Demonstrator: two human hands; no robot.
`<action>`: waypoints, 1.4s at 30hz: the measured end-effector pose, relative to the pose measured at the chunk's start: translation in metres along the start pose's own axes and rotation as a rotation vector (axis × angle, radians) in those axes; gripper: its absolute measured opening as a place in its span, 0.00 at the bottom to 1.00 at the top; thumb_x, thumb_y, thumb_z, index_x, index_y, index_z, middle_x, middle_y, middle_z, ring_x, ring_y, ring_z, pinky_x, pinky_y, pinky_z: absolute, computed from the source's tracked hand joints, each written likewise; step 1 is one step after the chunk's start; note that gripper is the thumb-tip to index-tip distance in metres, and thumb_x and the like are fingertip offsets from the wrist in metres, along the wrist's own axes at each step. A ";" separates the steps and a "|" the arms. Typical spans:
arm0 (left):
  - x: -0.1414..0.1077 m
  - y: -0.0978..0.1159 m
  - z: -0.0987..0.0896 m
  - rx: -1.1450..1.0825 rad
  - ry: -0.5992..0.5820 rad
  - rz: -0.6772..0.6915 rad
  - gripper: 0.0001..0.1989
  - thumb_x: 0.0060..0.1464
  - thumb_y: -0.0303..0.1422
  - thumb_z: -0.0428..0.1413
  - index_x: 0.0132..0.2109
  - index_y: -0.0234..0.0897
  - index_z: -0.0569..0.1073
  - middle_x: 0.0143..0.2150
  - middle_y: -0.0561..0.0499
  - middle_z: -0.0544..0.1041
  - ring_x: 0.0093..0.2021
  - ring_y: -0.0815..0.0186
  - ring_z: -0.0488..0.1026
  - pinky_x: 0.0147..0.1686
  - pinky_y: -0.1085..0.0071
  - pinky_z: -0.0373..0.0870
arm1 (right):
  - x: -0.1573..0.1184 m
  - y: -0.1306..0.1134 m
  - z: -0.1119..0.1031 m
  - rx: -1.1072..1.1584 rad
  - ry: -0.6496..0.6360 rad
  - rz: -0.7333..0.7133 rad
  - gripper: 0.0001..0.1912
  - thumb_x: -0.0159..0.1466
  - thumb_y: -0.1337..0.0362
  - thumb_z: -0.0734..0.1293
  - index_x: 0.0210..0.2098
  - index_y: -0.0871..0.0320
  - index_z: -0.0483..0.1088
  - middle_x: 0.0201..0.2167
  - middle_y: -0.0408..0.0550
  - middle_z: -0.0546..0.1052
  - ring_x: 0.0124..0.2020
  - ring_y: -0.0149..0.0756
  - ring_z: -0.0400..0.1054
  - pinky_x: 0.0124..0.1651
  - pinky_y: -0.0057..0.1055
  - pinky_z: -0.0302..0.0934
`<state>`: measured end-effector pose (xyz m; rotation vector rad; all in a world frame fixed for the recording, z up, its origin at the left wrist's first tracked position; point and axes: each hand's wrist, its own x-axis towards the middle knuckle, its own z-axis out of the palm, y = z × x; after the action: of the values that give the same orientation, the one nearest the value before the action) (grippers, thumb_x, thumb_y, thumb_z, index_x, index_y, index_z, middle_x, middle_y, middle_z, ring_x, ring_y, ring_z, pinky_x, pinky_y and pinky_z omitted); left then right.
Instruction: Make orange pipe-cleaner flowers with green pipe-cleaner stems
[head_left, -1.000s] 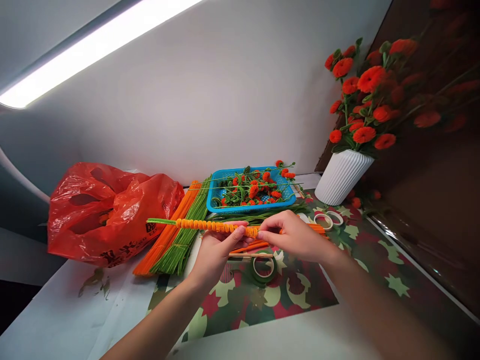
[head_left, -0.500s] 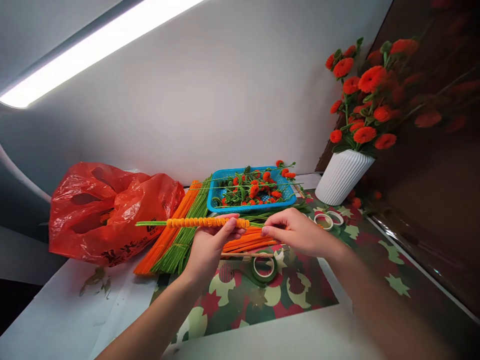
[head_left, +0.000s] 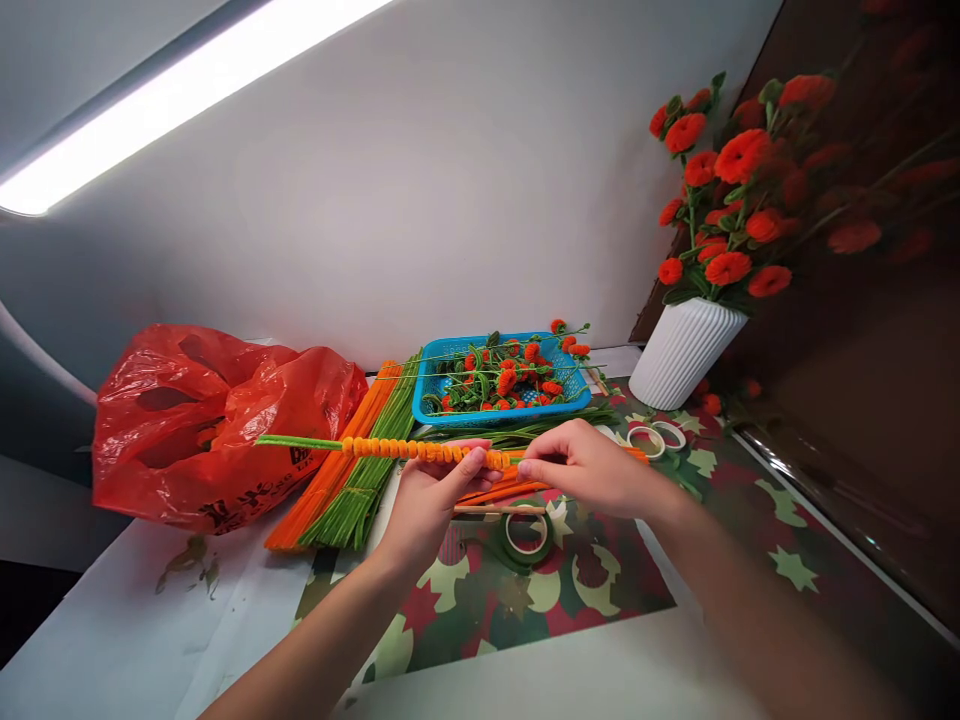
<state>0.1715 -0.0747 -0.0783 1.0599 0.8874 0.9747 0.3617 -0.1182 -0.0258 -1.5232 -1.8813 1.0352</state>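
Observation:
An orange pipe cleaner (head_left: 397, 449) is coiled in a row of loops around green pipe cleaner stems (head_left: 300, 442), held level above the table. My left hand (head_left: 435, 490) is closed around the right part of the coil, thumb in front. At the right end, my right hand (head_left: 581, 468) pinches the tip, its fingers closed where the green stem leaves the coil. The fingers partly hide that end. Behind and below the hands lie loose orange pipe cleaners (head_left: 510, 488) and a roll of green tape (head_left: 527, 535).
A blue basket (head_left: 425, 385) with small orange flowers stands behind. Bundles of orange (head_left: 319, 500) and green pipe cleaners (head_left: 364, 490) lie left, beside a red plastic bag (head_left: 172, 430). At right are a white vase (head_left: 682, 355) of orange flowers and white-cored tape rolls (head_left: 646, 441).
The orange coil has slid right along the green stems, so more green sticks out at the left. Both hands remain on it, the left slightly farther right.

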 end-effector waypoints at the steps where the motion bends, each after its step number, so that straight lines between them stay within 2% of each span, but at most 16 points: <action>1: 0.000 0.000 0.000 -0.005 -0.002 0.000 0.15 0.46 0.37 0.66 0.39 0.32 0.79 0.27 0.47 0.81 0.29 0.66 0.78 0.34 0.73 0.77 | 0.000 0.000 0.001 0.007 -0.006 -0.001 0.17 0.62 0.60 0.60 0.18 0.58 0.56 0.18 0.37 0.53 0.21 0.26 0.44 0.22 0.28 0.39; 5: -0.001 0.000 0.000 -0.021 -0.006 0.000 0.14 0.47 0.37 0.65 0.39 0.32 0.79 0.28 0.48 0.81 0.29 0.67 0.78 0.34 0.75 0.76 | 0.001 -0.001 0.004 0.037 -0.020 -0.001 0.19 0.62 0.60 0.60 0.17 0.58 0.52 0.18 0.37 0.50 0.21 0.25 0.42 0.22 0.29 0.37; 10: -0.001 0.002 0.001 -0.039 -0.026 -0.016 0.15 0.48 0.37 0.65 0.40 0.31 0.78 0.27 0.49 0.81 0.29 0.68 0.78 0.34 0.77 0.76 | 0.002 0.001 0.006 0.091 -0.029 0.000 0.19 0.63 0.59 0.61 0.18 0.60 0.61 0.18 0.37 0.53 0.20 0.25 0.45 0.22 0.28 0.39; 11: 0.000 0.003 0.000 -0.053 -0.017 -0.011 0.16 0.48 0.37 0.65 0.41 0.31 0.77 0.27 0.49 0.80 0.29 0.69 0.78 0.33 0.78 0.76 | 0.003 0.002 0.004 0.120 -0.022 -0.004 0.17 0.63 0.59 0.61 0.21 0.60 0.65 0.18 0.37 0.56 0.20 0.25 0.48 0.22 0.27 0.41; 13: 0.003 0.005 0.000 -0.095 0.025 0.009 0.18 0.47 0.36 0.65 0.44 0.30 0.75 0.27 0.50 0.79 0.28 0.70 0.78 0.31 0.79 0.75 | 0.003 0.005 -0.003 0.226 -0.004 -0.011 0.11 0.62 0.58 0.64 0.33 0.60 0.72 0.20 0.38 0.62 0.22 0.26 0.55 0.23 0.25 0.48; 14: 0.005 0.006 -0.001 -0.120 0.055 0.022 0.20 0.47 0.36 0.65 0.47 0.30 0.74 0.27 0.51 0.79 0.27 0.70 0.78 0.30 0.80 0.75 | 0.003 0.007 -0.007 0.301 0.004 -0.018 0.13 0.60 0.58 0.67 0.42 0.59 0.72 0.22 0.38 0.65 0.24 0.27 0.60 0.25 0.25 0.53; 15: 0.006 0.007 -0.002 -0.142 0.085 0.033 0.23 0.47 0.35 0.65 0.49 0.30 0.72 0.27 0.52 0.78 0.27 0.71 0.78 0.29 0.80 0.75 | 0.002 0.009 -0.011 0.379 0.005 -0.031 0.20 0.58 0.59 0.70 0.48 0.57 0.70 0.25 0.39 0.68 0.27 0.29 0.64 0.28 0.25 0.57; 17: 0.008 0.008 -0.002 -0.171 0.125 0.049 0.27 0.48 0.32 0.65 0.53 0.32 0.67 0.26 0.54 0.77 0.26 0.71 0.78 0.28 0.80 0.74 | 0.003 0.012 -0.017 0.520 0.013 -0.071 0.27 0.54 0.62 0.74 0.52 0.55 0.67 0.31 0.43 0.73 0.35 0.33 0.70 0.35 0.27 0.64; 19: 0.007 0.008 -0.002 -0.181 0.139 0.046 0.29 0.48 0.31 0.64 0.56 0.34 0.63 0.26 0.54 0.77 0.25 0.70 0.78 0.27 0.80 0.74 | 0.005 0.013 -0.016 0.610 0.059 -0.118 0.24 0.52 0.64 0.75 0.48 0.55 0.70 0.34 0.45 0.76 0.40 0.35 0.72 0.40 0.30 0.66; 21: 0.005 0.006 0.000 -0.185 0.134 0.023 0.29 0.48 0.30 0.64 0.55 0.35 0.62 0.27 0.53 0.77 0.25 0.69 0.78 0.26 0.79 0.75 | 0.011 0.014 -0.006 0.659 0.147 -0.160 0.18 0.53 0.62 0.74 0.43 0.56 0.73 0.34 0.45 0.77 0.39 0.34 0.72 0.42 0.31 0.67; 24: 0.003 0.003 0.004 -0.175 0.084 -0.049 0.24 0.48 0.31 0.64 0.50 0.34 0.65 0.29 0.52 0.77 0.24 0.68 0.78 0.24 0.78 0.75 | 0.020 0.014 0.013 0.722 0.304 -0.169 0.13 0.51 0.57 0.75 0.32 0.57 0.76 0.29 0.43 0.76 0.32 0.32 0.71 0.38 0.31 0.68; 27: 0.004 0.002 0.004 -0.184 0.088 -0.090 0.16 0.51 0.32 0.62 0.44 0.34 0.66 0.33 0.48 0.78 0.26 0.67 0.78 0.25 0.76 0.75 | 0.026 0.016 0.023 0.778 0.448 -0.155 0.13 0.51 0.55 0.75 0.28 0.58 0.77 0.26 0.43 0.76 0.30 0.31 0.70 0.38 0.31 0.68; 31: 0.011 0.009 -0.002 -0.303 0.199 0.067 0.10 0.54 0.31 0.59 0.41 0.36 0.65 0.32 0.53 0.75 0.26 0.70 0.77 0.24 0.77 0.75 | 0.028 0.021 0.021 0.836 0.529 -0.160 0.12 0.51 0.55 0.75 0.28 0.57 0.77 0.29 0.44 0.78 0.33 0.33 0.72 0.42 0.33 0.69; 37: 0.016 0.028 -0.012 -0.371 0.319 0.232 0.06 0.62 0.33 0.48 0.43 0.37 0.66 0.37 0.48 0.79 0.26 0.71 0.76 0.26 0.76 0.74 | 0.027 0.023 0.015 0.932 0.572 -0.160 0.13 0.49 0.55 0.76 0.27 0.57 0.76 0.31 0.42 0.77 0.30 0.31 0.73 0.41 0.32 0.70; 40: 0.017 0.032 -0.015 -0.362 0.346 0.257 0.06 0.60 0.34 0.50 0.40 0.36 0.68 0.35 0.49 0.78 0.26 0.72 0.75 0.26 0.77 0.73 | 0.027 0.022 0.011 0.942 0.604 -0.161 0.13 0.50 0.56 0.76 0.29 0.56 0.75 0.28 0.40 0.76 0.28 0.30 0.72 0.40 0.31 0.70; 42: 0.017 0.032 -0.016 -0.291 0.301 0.254 0.08 0.57 0.36 0.54 0.40 0.36 0.69 0.34 0.51 0.77 0.25 0.72 0.73 0.24 0.77 0.71 | 0.026 0.021 0.009 0.885 0.637 -0.204 0.11 0.52 0.56 0.75 0.30 0.55 0.76 0.29 0.41 0.77 0.31 0.31 0.72 0.41 0.30 0.69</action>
<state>0.1551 -0.0482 -0.0533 0.7997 0.8323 1.4569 0.3603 -0.0936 -0.0498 -0.9332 -0.9061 0.9376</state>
